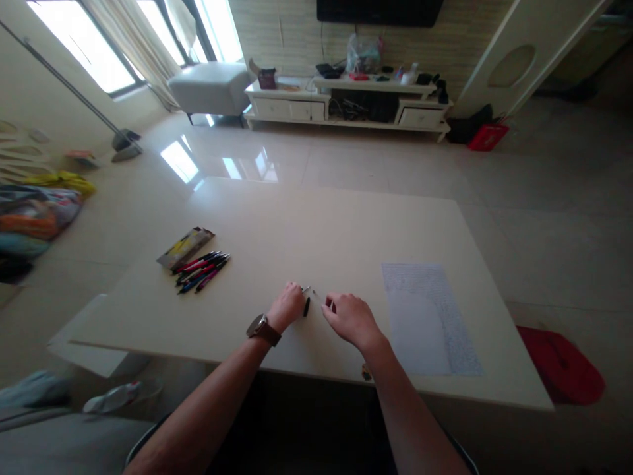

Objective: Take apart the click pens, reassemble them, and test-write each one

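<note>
Near the front edge of the white table, my left hand (287, 306) has its fingers closed round a small piece with a metallic tip (306, 289). Just right of it, my right hand (350, 318) pinches a thin, pale rod (318, 296) that points toward the left hand and has a dark end. Between the hands a short black pen part (307, 307) lies on the table, beside the left fingers. A handwritten sheet of paper (425, 316) lies flat to the right of my right hand. The small pieces are too blurred to make out fully.
Several pens (200, 270) lie on the left of the table (326, 224), beside a grey and yellow box (186, 248). A small dark and yellow object (366, 372) is at the front edge. Beyond stand a TV cabinet (291, 109) and a grey stool (210, 86); a red seat (564, 366) is at right.
</note>
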Motion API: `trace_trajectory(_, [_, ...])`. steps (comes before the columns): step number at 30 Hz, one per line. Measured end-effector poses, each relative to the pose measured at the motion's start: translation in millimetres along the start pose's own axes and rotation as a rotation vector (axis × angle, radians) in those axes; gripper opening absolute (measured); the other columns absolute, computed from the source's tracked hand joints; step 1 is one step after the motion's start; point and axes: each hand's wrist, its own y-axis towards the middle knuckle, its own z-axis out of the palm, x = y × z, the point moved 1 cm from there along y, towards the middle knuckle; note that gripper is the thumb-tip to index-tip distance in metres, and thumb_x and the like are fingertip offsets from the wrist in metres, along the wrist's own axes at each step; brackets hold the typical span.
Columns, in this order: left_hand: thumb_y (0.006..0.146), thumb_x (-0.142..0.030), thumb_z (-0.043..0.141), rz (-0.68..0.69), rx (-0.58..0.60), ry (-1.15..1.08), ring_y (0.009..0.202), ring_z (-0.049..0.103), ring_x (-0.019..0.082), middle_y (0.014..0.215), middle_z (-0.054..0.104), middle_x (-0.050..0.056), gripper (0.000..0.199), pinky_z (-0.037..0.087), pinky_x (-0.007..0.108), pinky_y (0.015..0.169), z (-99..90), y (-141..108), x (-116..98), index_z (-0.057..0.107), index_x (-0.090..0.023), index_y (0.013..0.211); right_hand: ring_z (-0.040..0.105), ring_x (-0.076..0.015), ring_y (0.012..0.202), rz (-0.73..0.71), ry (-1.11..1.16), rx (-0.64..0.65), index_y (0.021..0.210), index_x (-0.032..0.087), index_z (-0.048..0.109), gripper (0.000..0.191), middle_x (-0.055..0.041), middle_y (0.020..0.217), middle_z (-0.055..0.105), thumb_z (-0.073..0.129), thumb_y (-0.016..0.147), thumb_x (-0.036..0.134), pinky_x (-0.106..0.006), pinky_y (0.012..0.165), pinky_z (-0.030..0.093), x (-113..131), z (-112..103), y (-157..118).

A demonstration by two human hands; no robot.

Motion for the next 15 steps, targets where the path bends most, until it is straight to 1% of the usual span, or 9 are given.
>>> trace_trajectory(3, [0.088, -0.015, 0.048, 0.015, 0.004, -0.033, 0.086, 0.056, 0.022, 0.084, 0.061, 0.010, 0.011, 0.042, 0.033, 0.078, -13.6, 1.3, -10.4, 0.056, -0.017, 0.080, 0.066, -0.0199, 0.082, 0.028, 0.064, -0.034, 0.093, 0.022, 0.070, 0.023, -0.0065, 0.089, 0.074, 0.051, 0.093, 0.036, -0.030, 0.071, 0.041, -1.2, -1.5, 0.6])
trace_trajectory(5, [0.091, -0.023, 0.047, 0.063, 0.027, -0.110, 0.076, 0.053, 0.018, 0.077, 0.058, 0.005, 0.015, 0.042, 0.030, 0.070, -24.2, 0.3, -22.4, 0.055, -0.017, 0.080, 0.066, -0.0200, 0.081, 0.067, 0.150, -0.113, 0.093, 0.021, 0.070, 0.025, -0.0071, 0.087, 0.074, 0.052, 0.093, 0.038, -0.030, 0.071, 0.042, -3.1, -2.2, 2.6])
trace_trajectory(6, [0.092, -0.027, 0.046, 0.101, 0.049, -0.187, 0.070, 0.051, 0.015, 0.073, 0.056, 0.002, 0.017, 0.040, 0.028, 0.065, -29.0, -1.3, -29.2, 0.054, -0.017, 0.081, 0.067, -0.0198, 0.080, 0.087, 0.216, -0.164, 0.093, 0.020, 0.070, 0.026, -0.0073, 0.085, 0.074, 0.052, 0.094, 0.039, -0.029, 0.071, 0.042, -4.1, -2.0, 4.3])
trace_trajectory(8, [0.093, -0.035, 0.046, 0.181, 0.109, -0.442, 0.062, 0.044, 0.012, 0.066, 0.049, -0.003, 0.021, 0.035, 0.025, 0.057, -36.6, -6.6, -42.5, 0.053, -0.018, 0.083, 0.067, -0.0188, 0.078, 0.111, 0.399, -0.258, 0.095, 0.019, 0.069, 0.027, -0.0074, 0.083, 0.074, 0.051, 0.094, 0.039, -0.028, 0.070, 0.044, -6.0, -0.5, 9.5])
trace_trajectory(10, [0.093, -0.041, 0.046, 0.229, 0.151, -0.649, 0.058, 0.040, 0.010, 0.063, 0.045, -0.005, 0.027, 0.032, 0.023, 0.054, -41.2, -12.5, -53.1, 0.053, -0.017, 0.082, 0.067, -0.0181, 0.075, 0.097, 0.602, -0.331, 0.092, 0.018, 0.069, 0.026, -0.0076, 0.082, 0.074, 0.053, 0.093, 0.038, -0.027, 0.069, 0.046, -6.6, 2.5, 16.1])
trace_trajectory(13, [0.091, -0.043, 0.050, 0.263, 0.153, -0.766, 0.057, 0.039, 0.009, 0.063, 0.047, -0.005, 0.028, 0.032, 0.022, 0.054, -44.3, -18.4, -61.1, 0.053, -0.017, 0.081, 0.067, -0.0181, 0.071, 0.062, 0.826, -0.418, 0.085, 0.017, 0.067, 0.022, -0.0074, 0.079, 0.073, 0.056, 0.089, 0.037, -0.027, 0.066, 0.049, -4.8, 7.1, 25.6])
trace_trajectory(15, [0.091, -0.041, 0.052, 0.272, 0.154, -0.801, 0.057, 0.041, 0.009, 0.064, 0.050, -0.004, 0.027, 0.032, 0.022, 0.054, -45.4, -19.4, -61.9, 0.056, -0.016, 0.083, 0.067, -0.0178, 0.068, 0.085, 0.905, -0.493, 0.089, 0.017, 0.065, 0.021, -0.0060, 0.077, 0.072, 0.060, 0.086, 0.037, -0.027, 0.063, 0.050, -3.0, 9.1, 30.1])
